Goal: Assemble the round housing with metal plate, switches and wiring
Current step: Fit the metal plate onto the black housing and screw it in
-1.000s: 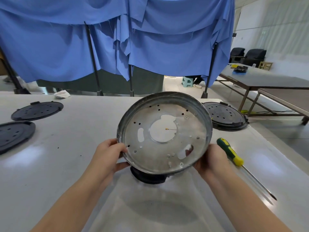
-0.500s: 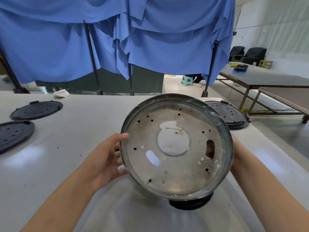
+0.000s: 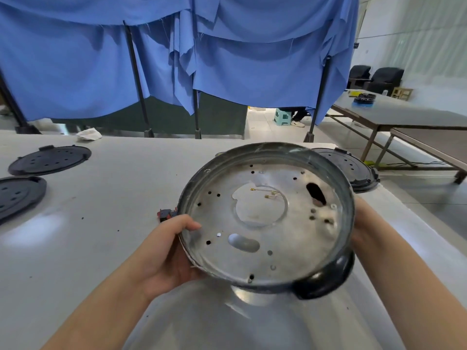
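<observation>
Two hands hold the round housing [image 3: 265, 218] tilted: left hand [image 3: 174, 248] grips the rim at 9 o'clock, right hand [image 3: 364, 228] mostly hidden at 3, grip unclear. Step, likely: orienting; next, fitting the switch [image 3: 166, 213].

A single head-worn camera looks forward and down from close above the person's forearms. The left hand [image 3: 171, 251] sits just left of frame centre; the right hand [image 3: 364, 228] lies at its right, mostly hidden. Beyond the hands the wide view reaches the blue curtain [image 3: 227, 59], edges probably bent by the lens.
</observation>
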